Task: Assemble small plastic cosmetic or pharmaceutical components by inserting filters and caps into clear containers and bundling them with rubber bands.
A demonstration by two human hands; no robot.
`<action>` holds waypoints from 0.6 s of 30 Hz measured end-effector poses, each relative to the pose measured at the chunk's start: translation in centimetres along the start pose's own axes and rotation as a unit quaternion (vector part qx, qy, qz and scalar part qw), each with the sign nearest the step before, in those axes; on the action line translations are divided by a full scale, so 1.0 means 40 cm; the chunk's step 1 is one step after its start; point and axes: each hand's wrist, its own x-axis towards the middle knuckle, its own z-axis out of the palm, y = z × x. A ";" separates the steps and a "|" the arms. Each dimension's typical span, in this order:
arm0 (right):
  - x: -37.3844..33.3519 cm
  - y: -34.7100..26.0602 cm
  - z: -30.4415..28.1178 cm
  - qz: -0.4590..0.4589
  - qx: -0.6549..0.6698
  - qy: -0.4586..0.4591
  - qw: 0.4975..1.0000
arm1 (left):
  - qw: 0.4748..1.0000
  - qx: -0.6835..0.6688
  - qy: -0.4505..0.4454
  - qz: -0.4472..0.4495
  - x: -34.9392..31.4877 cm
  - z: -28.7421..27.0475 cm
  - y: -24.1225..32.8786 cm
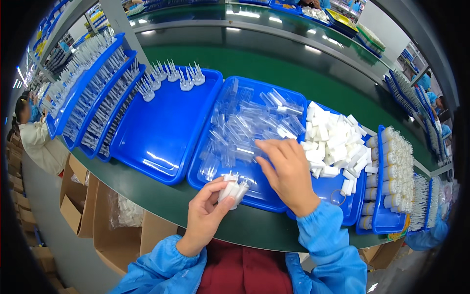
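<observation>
- Two bare hands work over a green bench (254, 230), each coming out of a blue sleeve.
- The left hand (205, 215) is clamped on a small bundle of white capped pieces (234, 188), pinched between thumb and fingers. Their long axes run side by side, tips pointing up and away from the palm, probably so that more can be added to the group.
- The right hand (289, 171) lies palm down with its fingers spread loosely over the clear tubes (245, 130); whether it pinches one I cannot tell.
- Those tubes lie jumbled in a blue tray (264, 198) just beyond both hands, pointing every way, so any one is easy to pick.
- Right of the right hand, a second tray holds loose white blocks (333, 142); further right stand rows of white cylinders (391, 171).
- Left of the left hand sits a nearly bare blue tray (161, 132), with spiked white pieces (171, 76) at its far edge; stacked trays of parts (93, 93) lean beyond it.
</observation>
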 end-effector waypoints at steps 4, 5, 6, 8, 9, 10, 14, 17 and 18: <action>0.030 0.003 0.051 -0.055 -0.111 -0.070 0.990 | 0.994 0.070 0.019 0.076 -0.009 -0.022 -0.009; 0.026 -0.003 0.047 -0.043 -0.119 -0.087 0.988 | 0.995 0.059 0.020 0.081 -0.006 -0.019 0.002; 0.006 -0.007 0.041 -0.025 -0.128 -0.116 0.985 | 0.994 0.065 0.018 0.082 -0.009 -0.015 0.002; -0.012 -0.004 0.028 0.009 -0.114 -0.111 0.987 | 0.994 0.075 0.012 0.083 -0.004 -0.010 0.006; -0.015 -0.010 0.011 0.022 -0.108 -0.115 0.987 | 0.994 0.079 0.000 0.074 -0.002 -0.005 0.011; -0.019 -0.013 -0.002 0.036 -0.101 -0.118 0.987 | 0.994 0.079 -0.007 0.076 -0.003 -0.003 0.007; -0.051 -0.033 -0.034 0.231 0.241 -0.043 0.942 | 0.991 0.087 -0.041 0.090 0.004 0.005 0.004; -0.048 -0.078 -0.084 0.352 0.504 0.041 0.788 | 0.993 0.081 -0.056 0.068 0.000 0.026 0.011; -0.055 -0.084 -0.093 0.366 0.539 0.059 0.756 | 0.993 0.076 -0.065 0.057 0.001 0.033 0.011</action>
